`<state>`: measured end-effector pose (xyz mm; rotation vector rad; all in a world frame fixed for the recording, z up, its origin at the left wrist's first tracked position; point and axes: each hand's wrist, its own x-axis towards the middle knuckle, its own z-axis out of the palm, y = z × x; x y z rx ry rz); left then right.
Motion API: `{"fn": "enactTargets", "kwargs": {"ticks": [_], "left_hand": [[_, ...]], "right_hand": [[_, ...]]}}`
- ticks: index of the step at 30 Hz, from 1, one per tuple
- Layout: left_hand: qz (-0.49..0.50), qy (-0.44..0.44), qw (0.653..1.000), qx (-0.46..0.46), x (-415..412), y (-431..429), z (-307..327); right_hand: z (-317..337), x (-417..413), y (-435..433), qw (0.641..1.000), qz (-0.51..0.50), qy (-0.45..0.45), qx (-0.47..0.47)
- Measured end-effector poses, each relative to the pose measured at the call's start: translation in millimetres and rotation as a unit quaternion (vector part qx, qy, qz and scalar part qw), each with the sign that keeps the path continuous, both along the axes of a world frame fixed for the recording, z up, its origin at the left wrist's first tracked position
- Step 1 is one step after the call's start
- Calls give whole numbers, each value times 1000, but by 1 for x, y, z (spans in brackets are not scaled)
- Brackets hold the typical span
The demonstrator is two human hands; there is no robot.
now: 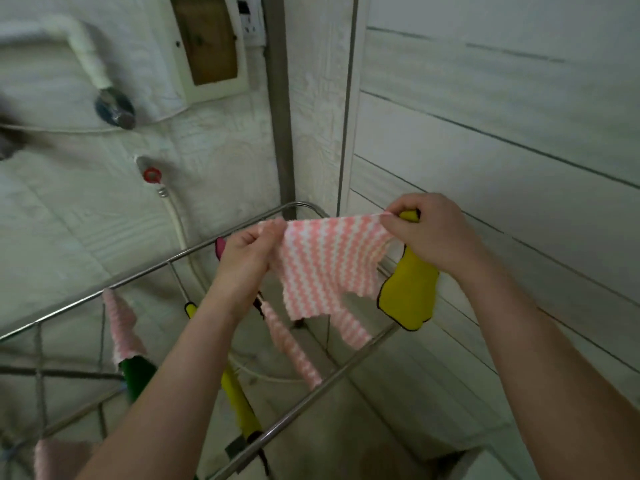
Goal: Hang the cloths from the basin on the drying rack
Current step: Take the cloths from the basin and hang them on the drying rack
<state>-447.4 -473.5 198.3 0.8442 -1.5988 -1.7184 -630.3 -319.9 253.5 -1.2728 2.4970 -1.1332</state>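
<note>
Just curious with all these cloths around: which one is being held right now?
The pink-and-white striped cloth, stretched between the left hand and right hand; the others hang on the rack.

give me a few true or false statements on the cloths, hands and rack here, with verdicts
1. Both hands hold one pink-and-white cloth by its top edge. True.
2. The left hand is empty. False: it pinches the cloth's left corner.
3. A yellow cloth hangs beside the right hand. True.
4. The drying rack has no cloths on it. False: several hang there already.
5. The held cloth is plain green. False: it is pink and white.
</note>
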Motion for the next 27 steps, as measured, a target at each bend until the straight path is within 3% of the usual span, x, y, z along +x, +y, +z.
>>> {"fn": "enactTargets", "kwargs": {"ticks": [2,6,9,12,17,21,24,27], "left_hand": [[61,-2,998,-24,-10,-9,-2],[55,-15,993,-104,-18,-29,-4],[44,-56,989,-126,-22,-55,-19],[28,-76,993,-89,-24,-72,-33],[28,-16,999,-8,-24,-87,-37],[116,-35,988,95,-38,-106,-63],[139,-134,969,152,-52,-124,-100],[154,-200,957,141,-60,-141,-126]], "right_hand": [[-8,-17,-28,1000,3,30,7],[-30,-41,-63,990,-39,134,36],[-50,-53,-98,992,-29,115,44],[-63,-60,-116,999,-21,20,22],[-54,-69,-141,995,1,-102,1],[-67,-77,-173,997,-5,-68,27],[-112,-79,-208,989,10,-23,148],[-147,-78,-231,973,20,7,230]]}}
